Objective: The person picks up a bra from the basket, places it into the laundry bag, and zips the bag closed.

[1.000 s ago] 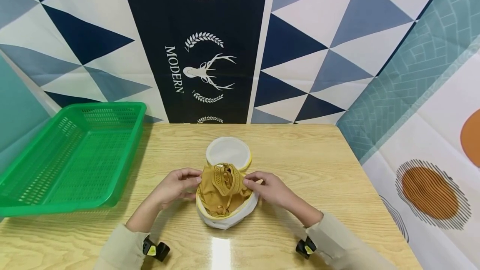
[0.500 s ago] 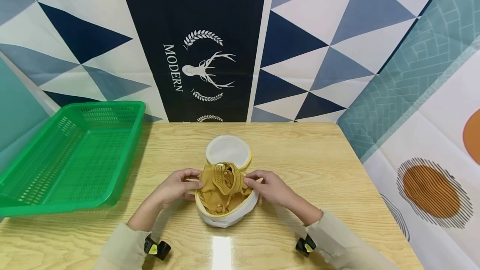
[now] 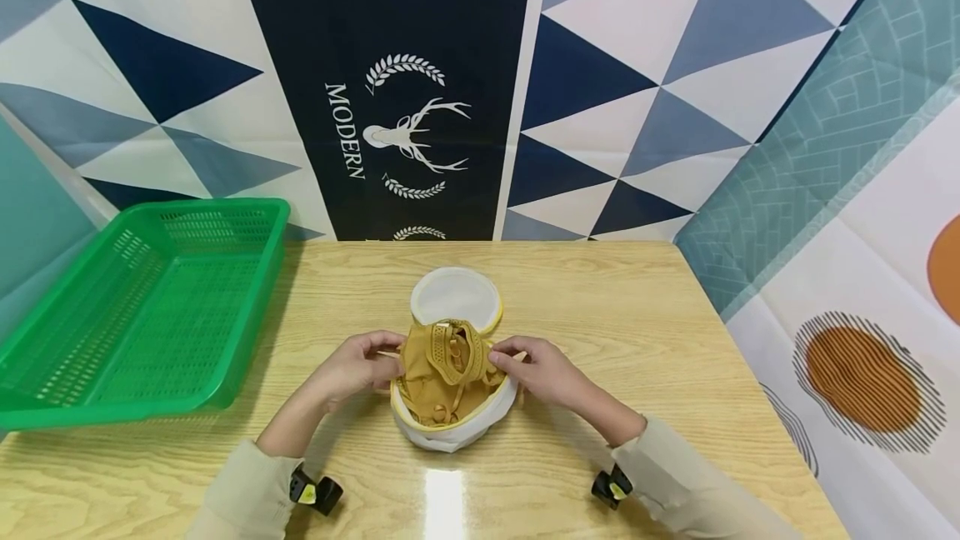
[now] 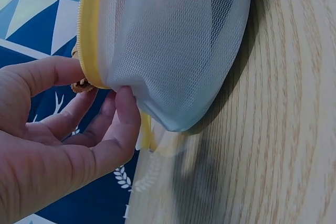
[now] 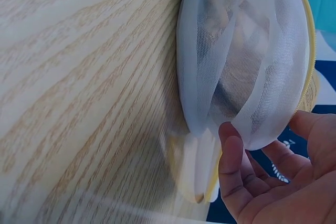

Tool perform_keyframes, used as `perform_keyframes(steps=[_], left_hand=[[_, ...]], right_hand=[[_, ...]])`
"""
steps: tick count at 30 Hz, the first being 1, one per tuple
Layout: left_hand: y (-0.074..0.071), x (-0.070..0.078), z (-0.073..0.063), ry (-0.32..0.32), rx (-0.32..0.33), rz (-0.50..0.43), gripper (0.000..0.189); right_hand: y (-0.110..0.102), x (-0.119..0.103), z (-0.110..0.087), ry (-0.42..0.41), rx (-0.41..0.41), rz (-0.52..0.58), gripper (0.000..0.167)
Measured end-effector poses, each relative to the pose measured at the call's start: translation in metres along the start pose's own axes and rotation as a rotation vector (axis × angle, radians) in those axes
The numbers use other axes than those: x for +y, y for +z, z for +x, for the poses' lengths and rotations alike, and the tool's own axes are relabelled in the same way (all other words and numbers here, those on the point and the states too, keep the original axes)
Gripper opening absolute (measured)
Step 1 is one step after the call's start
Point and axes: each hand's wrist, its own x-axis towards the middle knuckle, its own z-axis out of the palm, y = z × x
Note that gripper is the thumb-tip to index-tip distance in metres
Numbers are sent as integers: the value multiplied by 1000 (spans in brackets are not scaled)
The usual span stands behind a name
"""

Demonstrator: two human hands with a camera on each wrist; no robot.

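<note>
Low in the head frame's centre, a white mesh bag (image 3: 453, 438) holds mustard fabric (image 3: 426, 375) — left hand (image 3: 362, 368) and right hand (image 3: 543, 372) pinch opposite sides by its yellow-zipped rim (image 4: 90, 30).

To the left of my left hand (image 3: 360, 369), well apart from it, a green plastic basket (image 3: 165, 332) with perforated sides. Under it and my right hand (image 3: 542, 372), a pale wood-grain table (image 3: 600, 298). Beyond both, a blue and white triangle-patterned backdrop (image 3: 592, 107); its dark band (image 3: 408, 19) carries a white deer head, leaf sprays and "MODERN". Right of my right hand, a white covering (image 3: 862, 377) with orange rounds.
</note>
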Motion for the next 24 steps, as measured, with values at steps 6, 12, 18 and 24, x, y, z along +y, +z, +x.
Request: perform_keyframes(steps=[6, 12, 18, 24], left_hand=[[2, 0, 1, 15, 9, -21, 52], [6, -2, 2, 41, 56, 21, 45], [11, 0, 1, 98, 113, 112, 37], [15, 2, -1, 153, 156, 200, 31]], right_hand=[[0, -1, 0, 9, 0, 1, 34], [0, 0, 0, 0, 2, 3, 34], [1, -1, -1, 11, 15, 8, 34], [3, -3, -1, 59, 44, 12, 38]])
